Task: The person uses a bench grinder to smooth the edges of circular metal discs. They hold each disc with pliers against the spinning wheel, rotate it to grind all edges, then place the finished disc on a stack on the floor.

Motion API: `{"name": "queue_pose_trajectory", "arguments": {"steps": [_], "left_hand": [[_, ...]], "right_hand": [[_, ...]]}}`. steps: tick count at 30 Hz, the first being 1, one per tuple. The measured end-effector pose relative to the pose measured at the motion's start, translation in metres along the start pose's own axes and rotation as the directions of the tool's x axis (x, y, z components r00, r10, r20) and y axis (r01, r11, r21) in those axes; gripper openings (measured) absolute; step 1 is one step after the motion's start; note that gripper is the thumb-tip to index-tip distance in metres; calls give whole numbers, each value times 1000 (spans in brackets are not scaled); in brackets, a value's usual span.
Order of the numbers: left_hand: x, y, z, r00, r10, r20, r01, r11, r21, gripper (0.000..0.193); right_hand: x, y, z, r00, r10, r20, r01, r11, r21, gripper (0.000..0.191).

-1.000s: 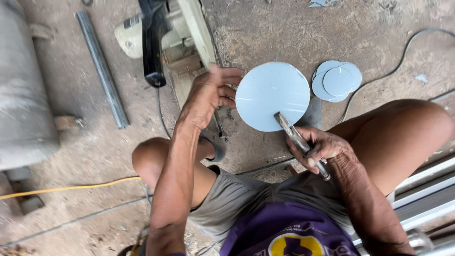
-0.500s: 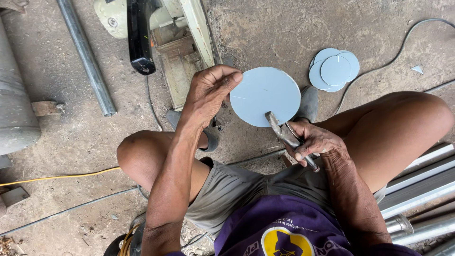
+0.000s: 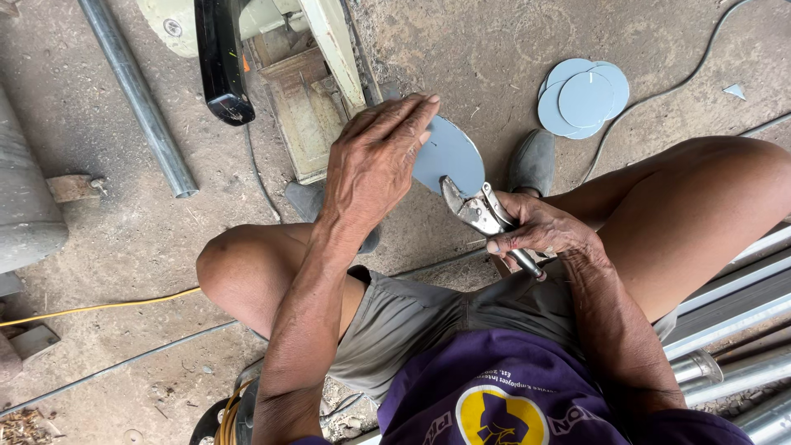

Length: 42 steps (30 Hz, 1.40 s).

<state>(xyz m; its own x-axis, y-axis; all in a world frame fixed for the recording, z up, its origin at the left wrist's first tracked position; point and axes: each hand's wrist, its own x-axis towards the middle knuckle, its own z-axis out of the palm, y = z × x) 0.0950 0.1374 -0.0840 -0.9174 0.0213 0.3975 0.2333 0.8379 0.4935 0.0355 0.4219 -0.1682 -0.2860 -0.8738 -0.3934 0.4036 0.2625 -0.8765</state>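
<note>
Since half a second ago, our left hand (image 3: pixel 375 169) has slid over the grey disc (image 3: pixel 451 153), now tilted on edge and half hidden.

From left to right we see a metal pipe (image 3: pixel 138 97) lying on the concrete floor (image 3: pixel 124 247), then a black-handled machine (image 3: pixel 272 66) ahead of our knees. Our left hand lies flat across the disc, fingers spread along its upper rim. Just right of it, our right hand (image 3: pixel 540 229) has its grip closed around the handles of locking pliers (image 3: pixel 478 210), whose jaws bite the disc's lower edge. Farther right, a stack of similar grey discs (image 3: pixel 583 99) rests on the floor, well apart.
</note>
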Motion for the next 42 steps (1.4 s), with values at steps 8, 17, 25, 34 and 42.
{"name": "queue_pose_trajectory", "arguments": {"steps": [8,17,25,34,42], "left_hand": [[27,-39,-100,832,-77,-550,269,922,279,55],[68,-72,-84,560,-811,-169,795,584,-166,84],[70,-97,-88,341,-937,-75,823,336,-458,75],[69,-129,-99,347,-904,248,824,168,-541,40],[66,-126,-97,372,-898,237,775,159,-612,37]], "right_hand": [[65,7,3,982,35,-184,-26,998,55,79],[210,18,-43,947,244,-208,-243,969,30,48],[229,46,-85,918,-297,263,214,929,301,78],[202,82,-89,979,-75,-189,120,964,237,47],[236,97,-102,760,-641,110,495,680,541,35]]}}
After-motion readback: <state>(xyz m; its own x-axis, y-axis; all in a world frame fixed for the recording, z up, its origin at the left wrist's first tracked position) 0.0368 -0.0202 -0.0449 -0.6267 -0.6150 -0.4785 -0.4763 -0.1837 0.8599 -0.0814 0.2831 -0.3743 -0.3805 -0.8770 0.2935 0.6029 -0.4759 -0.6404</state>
